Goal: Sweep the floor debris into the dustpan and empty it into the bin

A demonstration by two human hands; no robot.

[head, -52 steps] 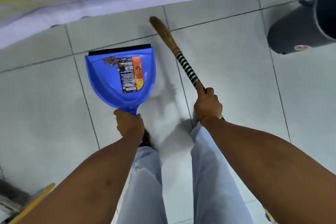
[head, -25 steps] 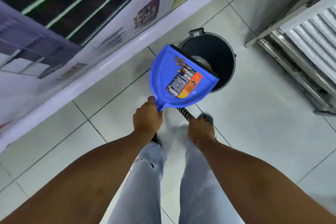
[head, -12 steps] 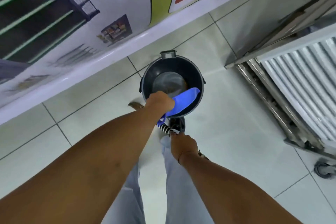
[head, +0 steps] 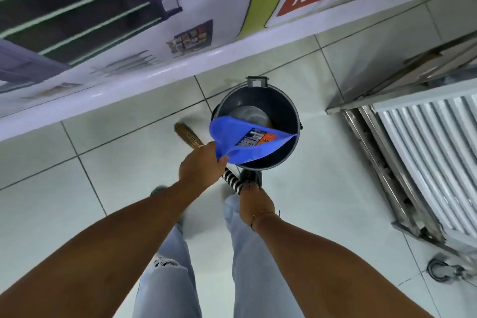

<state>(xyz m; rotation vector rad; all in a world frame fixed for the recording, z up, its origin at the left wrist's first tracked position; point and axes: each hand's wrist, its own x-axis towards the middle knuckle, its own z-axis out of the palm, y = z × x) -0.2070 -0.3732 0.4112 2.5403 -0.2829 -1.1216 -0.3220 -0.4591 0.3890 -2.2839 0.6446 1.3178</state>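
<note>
My left hand (head: pixel 200 166) grips the handle of a blue dustpan (head: pixel 247 141) with a printed label. The pan is tilted over the near half of a round dark bin (head: pixel 284 100), its lip pointing into the opening. No debris shows on the visible pan surface. My right hand (head: pixel 254 200) holds the black-and-white striped grip of a broom (head: pixel 231 179). The broom's straw head (head: pixel 187 135) rests on the floor left of the bin, partly hidden behind my left hand.
A white counter base with printed posters (head: pixel 160 67) runs along the far side. A metal trolley (head: pixel 402 162) with a ribbed white panel and a caster wheel (head: pixel 441 271) stands at the right. My legs and a dark shoe (head: pixel 250 175) are just in front of the bin on pale floor tiles.
The dustpan went from the floor, up over the bin, tipped steeply inside, and now has lifted back so its inner face with the label shows. The broom stayed in my right hand.
</note>
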